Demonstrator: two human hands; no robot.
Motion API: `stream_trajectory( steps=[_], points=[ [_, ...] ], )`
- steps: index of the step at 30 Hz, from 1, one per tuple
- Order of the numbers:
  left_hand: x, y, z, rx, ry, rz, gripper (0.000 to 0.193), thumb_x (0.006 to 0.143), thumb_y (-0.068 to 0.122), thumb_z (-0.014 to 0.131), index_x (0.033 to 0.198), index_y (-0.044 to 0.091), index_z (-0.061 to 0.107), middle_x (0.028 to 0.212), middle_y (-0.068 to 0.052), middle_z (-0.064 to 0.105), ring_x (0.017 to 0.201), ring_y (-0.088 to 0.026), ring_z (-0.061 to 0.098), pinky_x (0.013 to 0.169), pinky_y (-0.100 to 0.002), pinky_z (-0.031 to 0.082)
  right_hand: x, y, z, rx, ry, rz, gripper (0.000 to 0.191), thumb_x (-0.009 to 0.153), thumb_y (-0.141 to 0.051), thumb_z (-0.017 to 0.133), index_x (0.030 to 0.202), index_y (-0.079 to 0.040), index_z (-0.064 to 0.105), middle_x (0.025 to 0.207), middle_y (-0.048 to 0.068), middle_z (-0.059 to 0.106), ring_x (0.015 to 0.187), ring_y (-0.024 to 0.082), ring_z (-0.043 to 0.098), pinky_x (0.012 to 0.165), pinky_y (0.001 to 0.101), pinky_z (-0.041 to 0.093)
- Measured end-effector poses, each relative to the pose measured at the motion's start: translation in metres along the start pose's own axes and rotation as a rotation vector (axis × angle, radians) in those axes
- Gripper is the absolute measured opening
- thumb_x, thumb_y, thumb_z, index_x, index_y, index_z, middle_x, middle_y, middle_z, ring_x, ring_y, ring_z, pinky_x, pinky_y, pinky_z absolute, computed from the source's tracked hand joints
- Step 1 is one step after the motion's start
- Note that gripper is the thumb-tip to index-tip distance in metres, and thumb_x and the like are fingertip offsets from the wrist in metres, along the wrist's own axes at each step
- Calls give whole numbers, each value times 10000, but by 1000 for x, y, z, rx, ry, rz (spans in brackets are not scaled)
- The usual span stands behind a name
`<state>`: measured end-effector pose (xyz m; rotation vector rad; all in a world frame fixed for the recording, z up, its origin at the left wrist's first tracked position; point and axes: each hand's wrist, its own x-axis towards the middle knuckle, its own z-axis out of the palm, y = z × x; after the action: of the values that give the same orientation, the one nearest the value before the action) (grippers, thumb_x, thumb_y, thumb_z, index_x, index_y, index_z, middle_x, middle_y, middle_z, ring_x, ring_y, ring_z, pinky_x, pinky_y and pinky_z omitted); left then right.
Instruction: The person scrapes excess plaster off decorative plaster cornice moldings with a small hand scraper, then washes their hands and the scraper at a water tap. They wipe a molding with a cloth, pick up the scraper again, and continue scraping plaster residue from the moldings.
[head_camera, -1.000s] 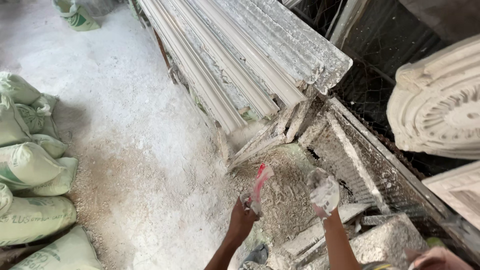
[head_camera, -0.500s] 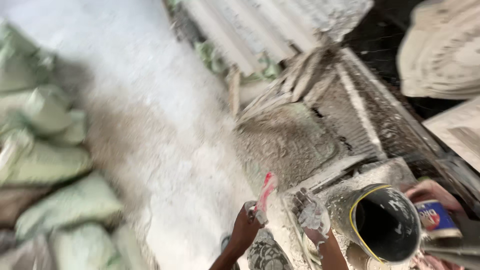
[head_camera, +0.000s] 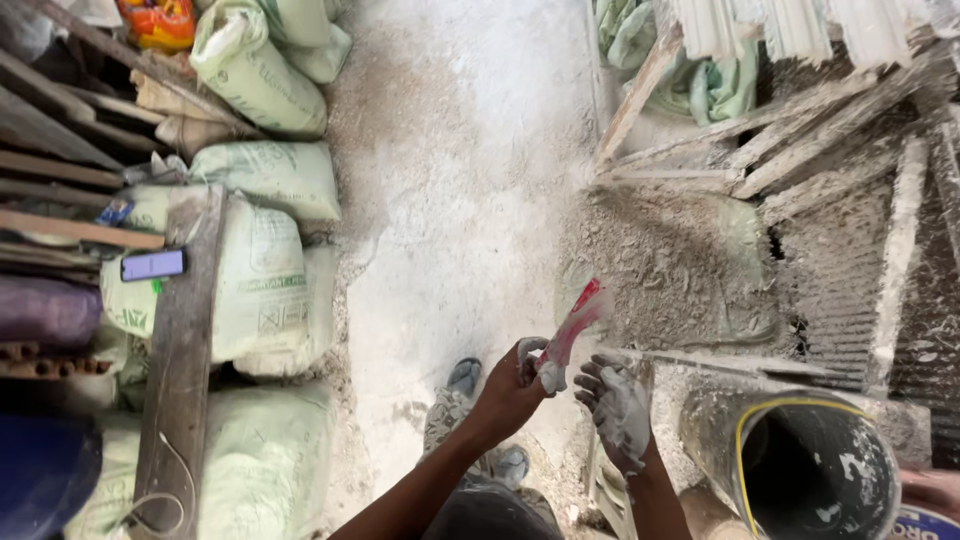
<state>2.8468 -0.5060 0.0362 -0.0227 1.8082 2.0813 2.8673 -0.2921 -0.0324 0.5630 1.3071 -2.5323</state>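
Low in the middle of the frame, the left hand (head_camera: 515, 385) is closed around the handle of a red-handled scraper (head_camera: 572, 328), whose plaster-caked blade end sits in the fist while the red part angles up and to the right. The right hand (head_camera: 618, 405), coated in white plaster, hangs just beside it with fingers loosely curled and half open, holding nothing and not quite touching the tool. Both forearms rise from the bottom edge, wrists bent so the hands meet over the dusty floor (head_camera: 450, 200).

The step in hand looks like cleaning or readying the scraper between the two hands. The next move likely calls for the right fingers to close on the blade and wipe it while the left keeps the handle steady.

A plaster-spattered bucket (head_camera: 815, 470) with a yellow rim stands at lower right, near the right forearm. Pale green sacks (head_camera: 265, 260) are stacked along the left side.
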Motion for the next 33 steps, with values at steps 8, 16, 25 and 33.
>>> stream_trajectory(
  steps=[8,16,25,33],
  points=[
    [-79,-46,35,9,29,-57,409,995,153,653,1357,7,533,959,-74,674,839,-116,641,750,-288,555,-77,50,-54,25,46,43,379,1012,-199,561,1332,0,525,1107,134,635,985,249,639,840,374,530],
    [-126,-53,64,163,-86,-268,367,1042,227,480,1369,60,506,1030,-55,683,826,-163,689,684,-350,556,-190,63,-85,120,251,-129,341,992,-191,579,1280,-9,560,1071,114,661,917,224,654,781,367,547],
    [-253,-112,95,153,-456,-89,362,975,132,620,1305,-3,558,1073,-105,715,917,-161,715,775,-329,620,-414,173,-95,384,606,-380,295,991,-167,599,1229,6,607,1073,123,687,938,241,673,786,366,553],
    [-372,-147,142,207,-708,-182,314,977,90,624,1274,-11,597,1014,-104,735,874,-161,693,787,-314,586,-567,244,-104,510,817,-434,302,965,-154,592,1235,-22,618,1034,107,685,908,236,671,775,379,544]
  ],
)
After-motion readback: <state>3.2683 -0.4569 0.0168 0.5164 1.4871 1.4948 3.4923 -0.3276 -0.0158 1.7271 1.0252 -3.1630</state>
